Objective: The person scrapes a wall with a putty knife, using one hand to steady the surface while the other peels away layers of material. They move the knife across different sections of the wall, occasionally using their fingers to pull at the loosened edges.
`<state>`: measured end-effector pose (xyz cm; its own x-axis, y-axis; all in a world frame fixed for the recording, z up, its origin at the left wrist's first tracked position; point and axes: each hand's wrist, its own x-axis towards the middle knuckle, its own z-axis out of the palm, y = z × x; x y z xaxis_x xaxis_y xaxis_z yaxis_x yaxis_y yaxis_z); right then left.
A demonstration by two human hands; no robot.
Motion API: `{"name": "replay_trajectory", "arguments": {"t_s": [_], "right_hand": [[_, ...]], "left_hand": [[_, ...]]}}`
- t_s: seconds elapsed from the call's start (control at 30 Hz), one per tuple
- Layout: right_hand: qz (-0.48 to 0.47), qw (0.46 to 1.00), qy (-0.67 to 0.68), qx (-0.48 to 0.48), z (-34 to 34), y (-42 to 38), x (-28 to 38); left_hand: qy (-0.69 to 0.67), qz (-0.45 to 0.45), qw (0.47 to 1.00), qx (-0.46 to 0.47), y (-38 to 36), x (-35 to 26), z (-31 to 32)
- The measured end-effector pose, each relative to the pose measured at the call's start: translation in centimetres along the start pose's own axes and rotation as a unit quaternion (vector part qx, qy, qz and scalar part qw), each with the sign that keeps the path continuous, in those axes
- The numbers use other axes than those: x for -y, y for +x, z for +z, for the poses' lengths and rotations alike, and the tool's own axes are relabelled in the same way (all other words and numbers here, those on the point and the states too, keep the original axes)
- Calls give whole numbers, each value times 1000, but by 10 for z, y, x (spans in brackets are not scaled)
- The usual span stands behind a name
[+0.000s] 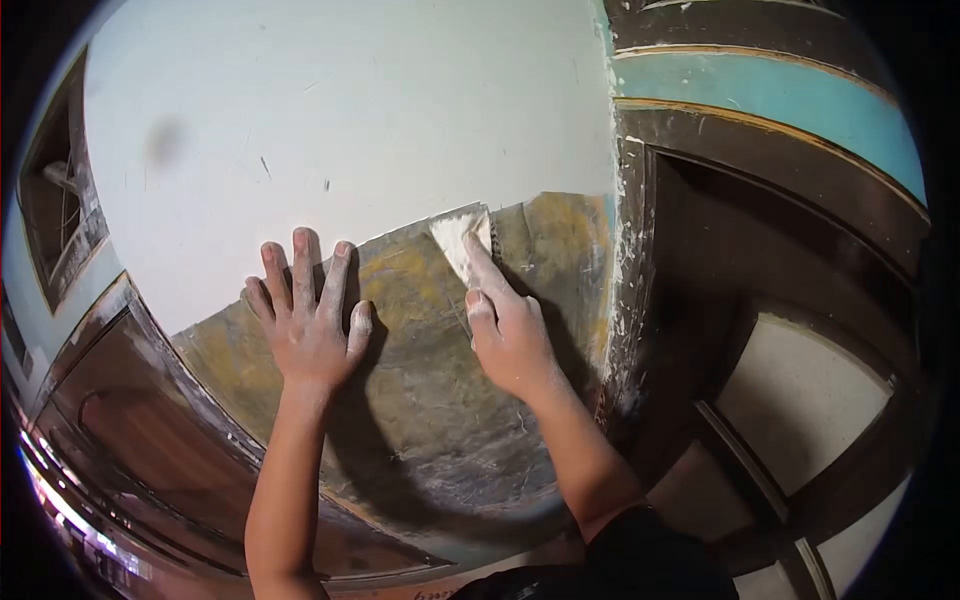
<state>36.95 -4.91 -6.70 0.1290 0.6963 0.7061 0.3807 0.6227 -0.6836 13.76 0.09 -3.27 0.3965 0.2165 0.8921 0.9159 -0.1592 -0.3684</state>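
My left hand (pixel 311 327), dusted with white powder, lies against the wall with its fingers spread. Its fingertips reach the lower edge of the smooth white surface (pixel 350 120), and the palm is over the rough, yellow-grey stained wall (pixel 430 370). In my right hand (pixel 508 335) is a putty knife (pixel 455 238), its wide blade coated with white paste. My index finger presses along the blade, while the handle is hidden in my grip. The blade's tip touches or nearly touches the slanting boundary between white and bare wall.
To the right, a white-spattered strip (pixel 628 270) borders a dark wooden door frame (pixel 700 230) with pale panels (pixel 810 400). Turquoise wall (pixel 760 85) shows above it. At the left are a brown panelled piece (pixel 150 400) and a window opening (pixel 55 190).
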Motion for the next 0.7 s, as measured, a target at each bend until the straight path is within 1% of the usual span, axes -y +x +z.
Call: {"name": "replay_trajectory", "arguments": {"t_s": [0.13,0.17,0.2,0.27,0.3,0.37,0.4,0.5,0.63,0.7], "right_hand": [[-66,997,-34,-24,-1,-8,-13],[-35,999,-9,4,-4,-5,-11],[-36,999,-8,6,-5,0,-8],[-65,997,-41,-16,-3,8,-4],[-68,997,-40,-15,-3,8,-6],[-104,994,-7,-38,-1,2,-14],[-106,994,-7,-36,-2,-1,-18],[-61,998,-21,-13,-9,-2,-21],[-57,998,-27,3,-15,6,-7],[-74,997,-19,-7,-12,0,-20]], "left_hand": [[12,7,1000,-18,-2,2,5],[13,11,999,-28,-2,3,5],[14,10,999,-28,-2,2,5],[10,6,1000,-19,-2,2,4],[12,5,1000,-21,-1,2,4],[8,1,1000,-7,-2,1,3],[9,-2,1000,-8,-2,1,2],[12,-5,1000,-3,-1,1,3],[17,-3,1000,0,-3,1,3],[20,-6,1000,7,-2,1,2]]}}
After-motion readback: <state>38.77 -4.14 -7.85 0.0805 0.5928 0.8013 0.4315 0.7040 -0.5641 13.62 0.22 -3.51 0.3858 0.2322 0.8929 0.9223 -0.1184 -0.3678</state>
